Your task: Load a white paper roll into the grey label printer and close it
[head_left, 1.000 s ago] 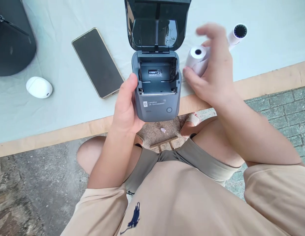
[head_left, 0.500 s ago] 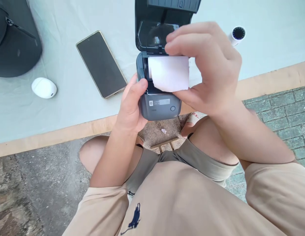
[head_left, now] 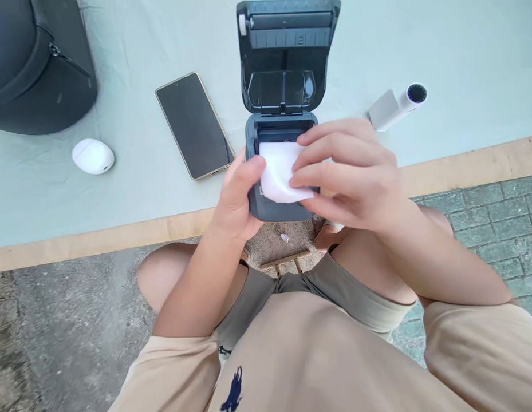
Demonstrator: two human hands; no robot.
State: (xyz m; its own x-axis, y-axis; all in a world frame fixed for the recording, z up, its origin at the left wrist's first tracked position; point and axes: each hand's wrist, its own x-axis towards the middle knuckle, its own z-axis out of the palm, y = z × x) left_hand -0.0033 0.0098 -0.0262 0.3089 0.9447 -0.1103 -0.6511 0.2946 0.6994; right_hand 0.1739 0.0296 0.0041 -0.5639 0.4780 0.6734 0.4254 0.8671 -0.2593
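Wrapped around the left side of a dark grey, rounded plastic printer (head_left: 280, 213), the person's left hand (head_left: 237, 203) has a closed hold, its thumb tip at the left edge of a smooth white paper strip (head_left: 274, 171). Across from it, the right hand (head_left: 355, 177) is half open, its fingers spread, with fingertips on the strip and thumb by its lower right corner; whether that corner is truly pinched cannot be told. The strip lies between the 2 hands, over the printer's bay and part of its front; how the paper sits beneath is hidden. Just beyond the grip, a dark plastic lid with a black roller (head_left: 291, 22) stands open.

Good handling here would seem to mean letting the left hand bear the weight and keep the body level, while the right works lightly, drawing the strip flat and square. Its lower edge is curved, so pulling on 1 corner could skew or crease it. The left thumb would do better clear of the paper's edge.

Right of the grip lies a slim white cylinder with a black end (head_left: 404, 107); left of it, a black, gold-rimmed phone (head_left: 194, 126) and a glossy white oval case (head_left: 93, 156).
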